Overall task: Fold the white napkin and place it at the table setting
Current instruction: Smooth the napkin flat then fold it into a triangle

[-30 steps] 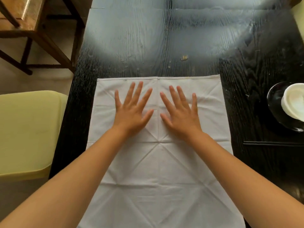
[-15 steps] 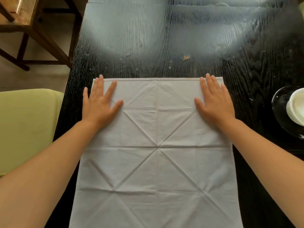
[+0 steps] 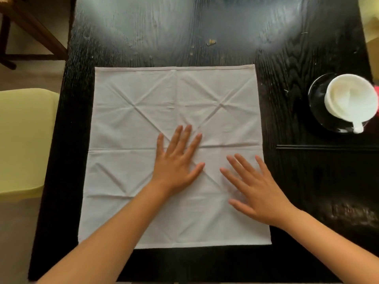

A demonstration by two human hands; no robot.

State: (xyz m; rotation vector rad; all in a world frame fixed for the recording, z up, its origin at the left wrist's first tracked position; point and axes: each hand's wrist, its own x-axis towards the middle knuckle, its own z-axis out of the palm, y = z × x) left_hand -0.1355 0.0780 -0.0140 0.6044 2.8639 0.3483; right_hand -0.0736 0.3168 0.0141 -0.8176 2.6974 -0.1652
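napkin lies flat, edges square to table; both hands spread, seemingly pressing it.

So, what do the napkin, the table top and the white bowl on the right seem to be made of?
White napkin: woven cloth, probably cotton or linen, matte; it keeps sharp fold creases and has a stitched hem.
Table: wood, black stained or painted, semi-gloss; open grain shows and light reflects off it.
White bowl: likely glazed ceramic, though plastic is possible; smooth and shiny.
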